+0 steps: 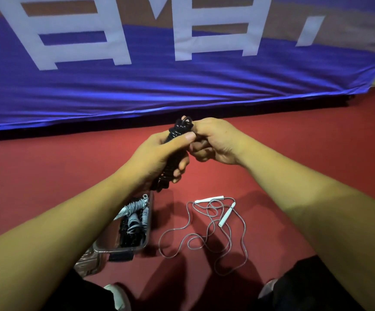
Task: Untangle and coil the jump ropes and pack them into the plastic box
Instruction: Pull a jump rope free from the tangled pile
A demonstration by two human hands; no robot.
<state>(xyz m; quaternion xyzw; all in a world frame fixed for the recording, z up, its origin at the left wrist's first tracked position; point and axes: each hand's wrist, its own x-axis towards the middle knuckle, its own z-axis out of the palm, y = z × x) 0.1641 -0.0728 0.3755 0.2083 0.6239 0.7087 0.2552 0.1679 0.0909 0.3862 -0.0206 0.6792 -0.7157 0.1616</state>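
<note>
Head view, looking down at two bare hands raised over a red floor. One black jump rope, wound into a tight bundle, is held between them: the left hand is wrapped around its middle, thumb pressed across the coils, and the right hand pinches the loops at its upper end. One clear rope with white handles lies loose and tangled on the floor, just right of the plastic box. One such box sits below the left forearm, partly hidden by it; it holds coiled ropes, at least one grey-white and one black, the exact count unclear. Open floor lies between the box and the blue banner, whose lower edge crosses the whole frame. Large white characters on the banner are cut off and unreadable.
</note>
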